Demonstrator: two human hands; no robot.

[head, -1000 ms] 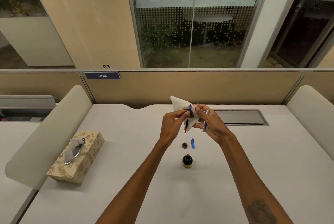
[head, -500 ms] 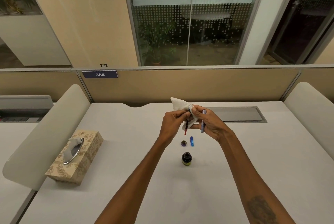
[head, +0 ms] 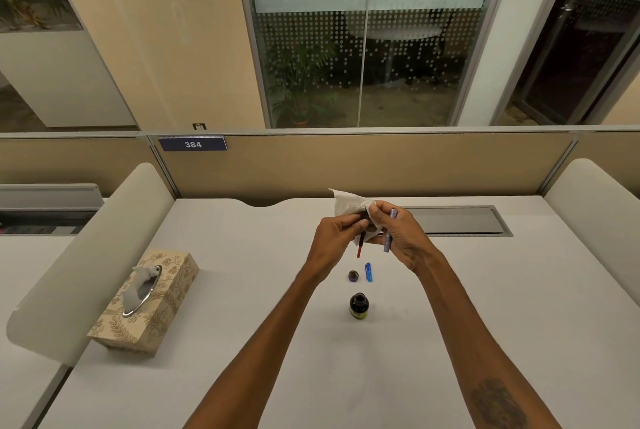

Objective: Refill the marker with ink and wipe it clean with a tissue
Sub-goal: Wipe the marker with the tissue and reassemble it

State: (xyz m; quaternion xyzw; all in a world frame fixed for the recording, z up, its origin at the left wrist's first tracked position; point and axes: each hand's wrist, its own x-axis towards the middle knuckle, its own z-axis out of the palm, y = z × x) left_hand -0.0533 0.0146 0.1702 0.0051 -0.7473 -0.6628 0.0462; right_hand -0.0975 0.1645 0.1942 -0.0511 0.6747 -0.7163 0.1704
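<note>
My left hand (head: 332, 238) pinches a thin red refill stick (head: 360, 248); my right hand (head: 398, 238) grips crumpled white tissue (head: 349, 205) and the slim purple marker barrel (head: 388, 231).

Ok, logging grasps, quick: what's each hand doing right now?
Left hand: closed, pinching the thin red-tipped refill.
Right hand: closed, holding the marker barrel and the tissue.

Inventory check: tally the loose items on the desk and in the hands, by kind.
Tissue box: 1
Ink bottle: 1
Bottle cap: 1
Blue marker cap: 1
Marker barrel: 1
Red-tipped refill: 1
Loose tissue: 1
Total: 7
</note>
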